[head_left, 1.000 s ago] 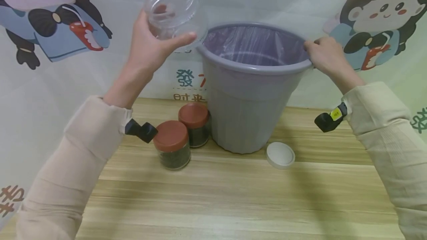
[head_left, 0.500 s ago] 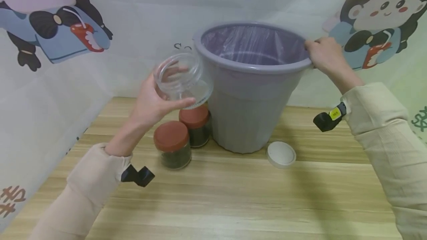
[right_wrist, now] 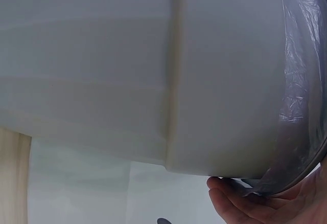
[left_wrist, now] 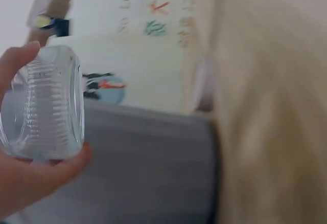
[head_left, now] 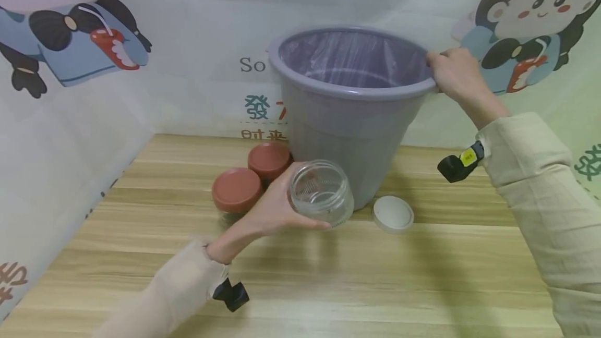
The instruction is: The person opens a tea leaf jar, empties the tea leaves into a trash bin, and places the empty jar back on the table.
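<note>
My left hand (head_left: 277, 205) grips a clear, lidless jar (head_left: 324, 197) in front of the bin, above the table. In the left wrist view the thumb and a finger clasp the ribbed side of the jar (left_wrist: 48, 106), which looks empty. My right hand (head_left: 456, 76) holds the right rim of a tall grey-purple trash bin (head_left: 347, 119) lined with a clear plastic bag (head_left: 357, 56). The right wrist view has its fingers (right_wrist: 237, 203) curled under that rim, by the bag's edge (right_wrist: 296, 81). The bin leans slightly.
Two jars with red-brown lids, a front one (head_left: 236, 190) and a rear one (head_left: 269, 158), stand left of the bin, partly behind my left hand. A round white lid (head_left: 393, 214) lies right of the bin's base on the wooden table (head_left: 375, 286). A printed backdrop (head_left: 197, 67) rises behind.
My left hand has brought the clear jar down from beside the bin's left rim, then rightward to low in front of the bin. The right hand stays on the rim.
</note>
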{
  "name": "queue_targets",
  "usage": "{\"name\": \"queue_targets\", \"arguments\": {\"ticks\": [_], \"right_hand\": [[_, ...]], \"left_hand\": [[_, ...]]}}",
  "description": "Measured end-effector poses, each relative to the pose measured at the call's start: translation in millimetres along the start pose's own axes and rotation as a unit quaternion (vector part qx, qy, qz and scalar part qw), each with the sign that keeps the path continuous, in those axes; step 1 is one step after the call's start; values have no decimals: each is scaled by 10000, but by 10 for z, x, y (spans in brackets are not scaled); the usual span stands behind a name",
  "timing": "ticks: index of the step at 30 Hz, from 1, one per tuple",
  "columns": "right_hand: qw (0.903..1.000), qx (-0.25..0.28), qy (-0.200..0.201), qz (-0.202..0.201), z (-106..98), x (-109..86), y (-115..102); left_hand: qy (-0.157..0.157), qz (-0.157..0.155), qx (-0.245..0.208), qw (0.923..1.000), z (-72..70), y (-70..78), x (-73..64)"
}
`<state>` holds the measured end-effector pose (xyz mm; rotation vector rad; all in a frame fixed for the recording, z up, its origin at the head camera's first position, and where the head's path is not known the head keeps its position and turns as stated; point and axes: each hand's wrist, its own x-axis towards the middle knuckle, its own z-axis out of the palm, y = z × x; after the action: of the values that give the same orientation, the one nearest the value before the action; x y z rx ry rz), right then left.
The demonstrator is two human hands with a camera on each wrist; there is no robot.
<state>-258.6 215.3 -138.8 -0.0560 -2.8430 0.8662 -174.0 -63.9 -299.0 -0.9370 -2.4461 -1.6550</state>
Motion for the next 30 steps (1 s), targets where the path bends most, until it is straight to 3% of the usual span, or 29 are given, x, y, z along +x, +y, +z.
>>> {"name": "queue_targets", "arguments": {"ticks": [6,9,17,24,30], "right_hand": [[10000,17,-8,-54,10,-5,-2],[10000,25,-8,-58,10,-6,-3],[9999,-9,30,-128,-4,0,0],[9999,15,28,-96,0,3,0],[9999,79,20,-58,3,3,4]], "left_hand": [[-48,-696,642,9955,306,-245,-7],[-121,-856,759,9934,416,-355,-2],[-399,-831,656,9936,654,-503,43],[-550,-1102,1069,9866,825,-503,59],[-626,-1080,1323,9833,916,-483,74]]}}
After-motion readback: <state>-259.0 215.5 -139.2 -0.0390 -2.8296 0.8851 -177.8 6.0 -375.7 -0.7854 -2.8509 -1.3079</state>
